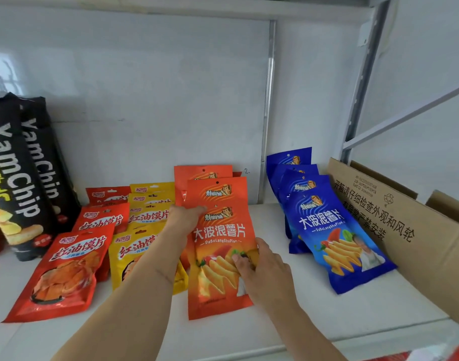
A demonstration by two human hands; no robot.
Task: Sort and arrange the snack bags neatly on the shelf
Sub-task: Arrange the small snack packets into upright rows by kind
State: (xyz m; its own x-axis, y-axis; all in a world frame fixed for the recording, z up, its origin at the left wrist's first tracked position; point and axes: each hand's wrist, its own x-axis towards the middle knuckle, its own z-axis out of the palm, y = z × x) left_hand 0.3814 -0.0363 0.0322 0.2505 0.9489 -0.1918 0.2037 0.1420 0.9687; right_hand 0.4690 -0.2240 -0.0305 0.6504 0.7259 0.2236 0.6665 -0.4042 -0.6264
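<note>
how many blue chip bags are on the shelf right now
4, all in one overlapping row right of the orange bags: the front blue bag leaning toward the cardboard box, then three more behind it. More could be hidden behind.

A brown cardboard box (pixel 395 222) stood at the right of the frame, its open flaps raised and its long side printed with black Chinese characters, a small block of code text and a recycling mark. A white back panel (pixel 150 82) filled the upper centre and left of the frame, with a faint window reflection at its far left. A grey metal upright (pixel 268 108) ran down it right of centre. A slanted grey brace (pixel 411 113) crossed the upper right.
</note>
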